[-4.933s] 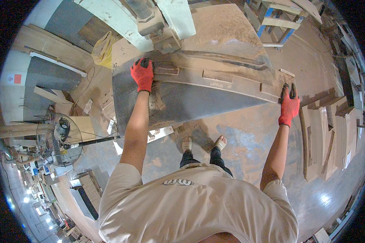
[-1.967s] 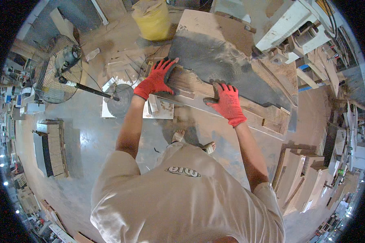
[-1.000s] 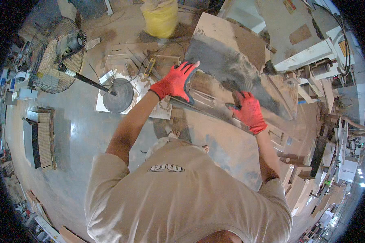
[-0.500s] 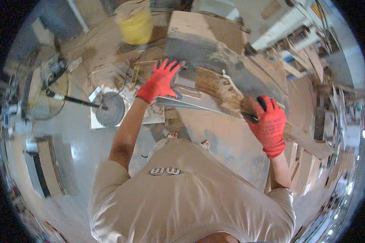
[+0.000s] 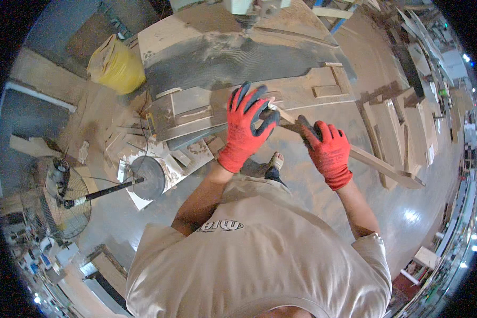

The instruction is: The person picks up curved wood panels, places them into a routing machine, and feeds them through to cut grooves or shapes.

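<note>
My right hand [image 5: 328, 153], in a red glove with dark palm and fingertips, is closed around a long wooden board [image 5: 384, 168]. The board slants from between my hands down to the right and shows mostly its narrow edge. My left hand [image 5: 246, 127], gloved the same way, is at the board's upper left end with its fingers spread and curved. Whether it touches that end I cannot tell. A small whitish bit [image 5: 272, 103] shows by the left fingertips. Beyond both hands lies a wooden jig [image 5: 196, 117] with raised blocks and recesses, on a dusty worktable [image 5: 228, 63].
A machine head [image 5: 246, 18] stands over the table's far side. A yellow sack [image 5: 116, 66] is at far left. The floor fan [image 5: 58, 196] with its round base [image 5: 147, 177] stands at left. Stacked boards [image 5: 403, 127] lean at right. My foot [image 5: 275, 160] shows below the table.
The view has turned to the right. My left hand has come from well apart to close beside my right hand. The board has tipped from showing its broad rough face to its edge.
</note>
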`<state>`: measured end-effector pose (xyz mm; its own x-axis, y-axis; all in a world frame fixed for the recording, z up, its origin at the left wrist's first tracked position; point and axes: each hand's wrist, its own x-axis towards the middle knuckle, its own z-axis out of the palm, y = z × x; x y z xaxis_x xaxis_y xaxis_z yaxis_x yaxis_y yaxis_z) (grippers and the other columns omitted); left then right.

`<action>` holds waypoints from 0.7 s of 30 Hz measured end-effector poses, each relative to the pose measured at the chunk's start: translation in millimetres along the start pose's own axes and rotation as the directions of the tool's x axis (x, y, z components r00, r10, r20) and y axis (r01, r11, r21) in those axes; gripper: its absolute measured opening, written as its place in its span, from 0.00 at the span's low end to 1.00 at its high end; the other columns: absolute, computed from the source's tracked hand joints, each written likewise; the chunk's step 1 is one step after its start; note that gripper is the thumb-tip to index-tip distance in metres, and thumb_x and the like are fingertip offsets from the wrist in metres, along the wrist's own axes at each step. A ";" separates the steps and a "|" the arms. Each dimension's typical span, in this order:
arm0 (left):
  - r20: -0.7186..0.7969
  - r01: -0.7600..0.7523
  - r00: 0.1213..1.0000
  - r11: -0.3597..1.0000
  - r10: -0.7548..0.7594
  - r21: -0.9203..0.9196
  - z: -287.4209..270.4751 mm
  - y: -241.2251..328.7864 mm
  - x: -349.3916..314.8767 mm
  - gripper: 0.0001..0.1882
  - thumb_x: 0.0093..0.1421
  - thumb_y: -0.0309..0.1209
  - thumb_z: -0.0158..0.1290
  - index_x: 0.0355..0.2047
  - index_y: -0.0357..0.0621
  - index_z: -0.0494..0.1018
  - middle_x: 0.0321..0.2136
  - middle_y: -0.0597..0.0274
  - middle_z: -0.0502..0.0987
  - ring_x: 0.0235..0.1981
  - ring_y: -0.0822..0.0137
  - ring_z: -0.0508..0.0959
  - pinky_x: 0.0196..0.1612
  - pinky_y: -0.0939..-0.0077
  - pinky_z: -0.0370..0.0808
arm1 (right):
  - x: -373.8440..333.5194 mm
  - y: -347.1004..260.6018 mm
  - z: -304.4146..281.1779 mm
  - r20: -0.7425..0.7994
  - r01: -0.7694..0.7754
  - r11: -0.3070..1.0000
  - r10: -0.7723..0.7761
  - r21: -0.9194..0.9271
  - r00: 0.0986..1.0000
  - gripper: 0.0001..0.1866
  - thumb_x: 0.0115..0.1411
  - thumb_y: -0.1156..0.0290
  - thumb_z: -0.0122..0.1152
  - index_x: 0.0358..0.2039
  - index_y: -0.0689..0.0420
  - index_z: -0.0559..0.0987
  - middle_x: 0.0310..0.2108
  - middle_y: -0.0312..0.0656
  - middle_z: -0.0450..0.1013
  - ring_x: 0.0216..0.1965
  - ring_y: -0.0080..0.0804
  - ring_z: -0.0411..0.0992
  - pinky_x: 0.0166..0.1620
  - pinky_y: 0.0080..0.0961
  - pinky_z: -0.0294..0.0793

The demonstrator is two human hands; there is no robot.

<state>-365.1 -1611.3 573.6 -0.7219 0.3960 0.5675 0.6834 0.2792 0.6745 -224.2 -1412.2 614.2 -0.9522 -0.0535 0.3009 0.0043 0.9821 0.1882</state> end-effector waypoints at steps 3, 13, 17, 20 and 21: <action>0.041 0.057 0.998 0.998 -0.056 -0.036 28.8 -2.1 -8.8 0.20 0.53 0.24 0.61 0.48 0.47 0.79 0.51 0.53 0.76 0.61 0.51 0.69 0.65 0.55 0.60 | -18.4 -1.8 3.7 0.039 -0.054 0.999 0.054 0.009 0.998 0.25 0.48 0.65 0.70 0.49 0.36 0.81 0.43 0.36 0.73 0.39 0.34 0.72 0.38 0.35 0.73; 0.255 0.391 0.798 0.147 -0.545 -0.909 82.8 40.1 40.1 0.18 0.63 0.26 0.56 0.53 0.43 0.72 0.50 0.57 0.76 0.52 0.62 0.75 0.55 0.66 0.74 | -163.8 39.1 26.5 0.099 -0.365 0.928 0.357 0.076 0.929 0.28 0.50 0.65 0.68 0.54 0.34 0.79 0.39 0.34 0.72 0.38 0.34 0.71 0.37 0.35 0.70; 0.460 0.355 0.888 0.652 -0.011 -0.670 146.2 118.6 31.3 0.24 0.57 0.35 0.62 0.54 0.44 0.73 0.54 0.55 0.73 0.56 0.59 0.72 0.55 0.62 0.70 | -229.3 79.9 28.8 0.171 -0.525 0.851 0.518 -0.006 0.838 0.29 0.46 0.65 0.73 0.51 0.39 0.80 0.41 0.36 0.73 0.39 0.37 0.72 0.38 0.36 0.71; 0.610 -0.169 0.728 0.944 0.314 -0.285 214.5 145.6 24.2 0.25 0.52 0.35 0.65 0.51 0.51 0.76 0.55 0.57 0.72 0.58 0.56 0.69 0.58 0.58 0.66 | -245.8 97.8 25.0 0.100 -0.735 0.678 0.734 -0.036 0.672 0.29 0.45 0.66 0.73 0.52 0.40 0.79 0.41 0.36 0.73 0.38 0.37 0.73 0.39 0.36 0.72; 0.604 -0.199 0.711 0.928 0.359 -0.316 218.5 137.9 18.7 0.25 0.51 0.33 0.65 0.51 0.53 0.77 0.55 0.58 0.72 0.58 0.53 0.69 0.59 0.55 0.65 | -243.9 93.0 27.8 0.076 -0.694 0.720 0.692 -0.012 0.718 0.29 0.45 0.66 0.73 0.51 0.40 0.80 0.41 0.36 0.73 0.38 0.36 0.73 0.39 0.36 0.72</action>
<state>-260.6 -1374.3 574.1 -0.2026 0.9105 0.3604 0.7436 -0.0964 0.6617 0.0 -1302.8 532.3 -0.7036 0.6553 0.2749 0.6671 0.7423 -0.0620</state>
